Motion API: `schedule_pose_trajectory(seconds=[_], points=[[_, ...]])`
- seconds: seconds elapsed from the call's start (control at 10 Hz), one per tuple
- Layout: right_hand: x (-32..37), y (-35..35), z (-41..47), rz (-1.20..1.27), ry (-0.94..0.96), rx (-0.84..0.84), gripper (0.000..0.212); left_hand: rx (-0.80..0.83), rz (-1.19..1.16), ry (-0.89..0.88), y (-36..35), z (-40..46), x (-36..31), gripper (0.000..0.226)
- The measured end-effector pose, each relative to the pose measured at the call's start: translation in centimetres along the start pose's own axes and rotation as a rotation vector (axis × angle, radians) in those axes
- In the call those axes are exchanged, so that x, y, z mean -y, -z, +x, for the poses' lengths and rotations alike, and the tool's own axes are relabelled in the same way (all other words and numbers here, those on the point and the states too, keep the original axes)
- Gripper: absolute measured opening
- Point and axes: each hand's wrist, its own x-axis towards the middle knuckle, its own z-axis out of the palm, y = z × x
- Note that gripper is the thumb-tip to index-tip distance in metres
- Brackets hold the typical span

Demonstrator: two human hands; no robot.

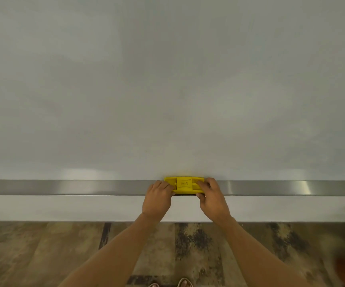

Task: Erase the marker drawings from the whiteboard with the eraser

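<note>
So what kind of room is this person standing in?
Probably a classroom or meeting room, though little of it shows. A large wall-mounted whiteboard fills the view, with a metal tray along its bottom edge. Both hands hold a yellow eraser on that tray, above a wood-look floor.

The eraser [184, 185] sits on the tray ledge [64, 187] at the foot of the whiteboard [167, 79]. My left hand [157, 200] grips the eraser's left end, my right hand [212, 198] its right end. The floor [43, 255] lies below the ledge.
</note>
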Motion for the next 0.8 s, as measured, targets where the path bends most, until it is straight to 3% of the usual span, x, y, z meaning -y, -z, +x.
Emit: schedule_pose_trajectory(seconds=[0.4, 0.5, 0.6, 0.7, 0.8], points=[[1.8, 0.9, -1.8, -0.295, 0.040, -0.136, 0.048, 0.176, -0.011, 0.049, -0.4, -0.5, 1.2, 0.036], [2.4, 1.5, -3.0, -0.298, -0.035, -0.144, 0.048, 0.140, -0.030, 0.112, 0.7, -2.0, 1.8, 0.044], [2.9, 2.0, -4.0, -0.297, -0.115, -0.113, 0.077, 0.060, -0.051, 0.139, 1.6, -3.5, 2.0, 0.050], [3.5, 3.0, -4.4, -0.301, -0.107, -0.132, 0.093, 0.024, -0.058, 0.139, 3.3, -4.2, 1.6, 0.060], [3.5, 3.5, -5.7, -0.306, -0.109, -0.173, 0.094, 0.042, -0.037, 0.129, 3.5, -5.7, 0.9, 0.066]])
